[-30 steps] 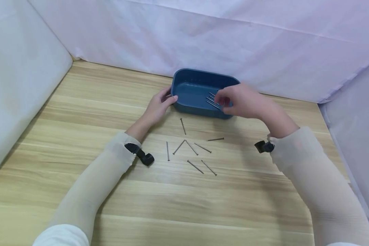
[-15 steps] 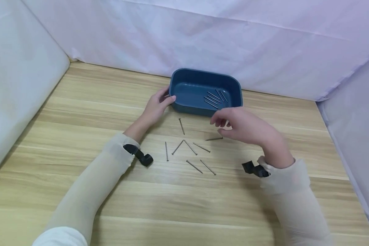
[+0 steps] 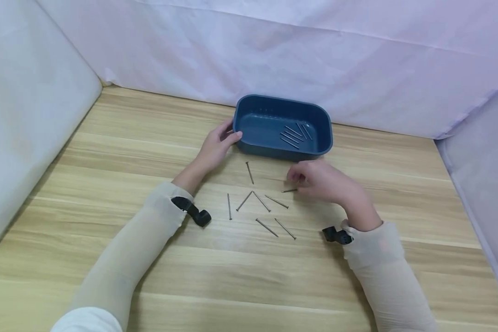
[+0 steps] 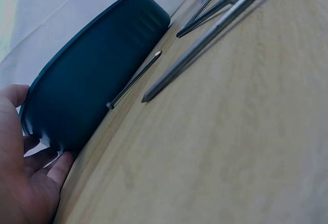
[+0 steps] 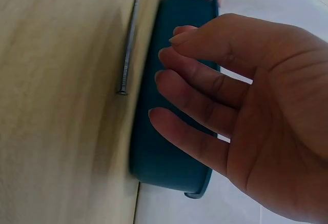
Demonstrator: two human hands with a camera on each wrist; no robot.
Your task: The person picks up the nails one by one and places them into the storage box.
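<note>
Head view: left hand grips blue tray end; right hand, fingers loosely spread and holding nothing, hovers over table nail.

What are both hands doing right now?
Left hand: holds the end of the blue tray.
Right hand: open, empty, above a nail.

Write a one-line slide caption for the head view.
Left hand steadies a blue tray while the right hand reaches toward loose nails.
</note>
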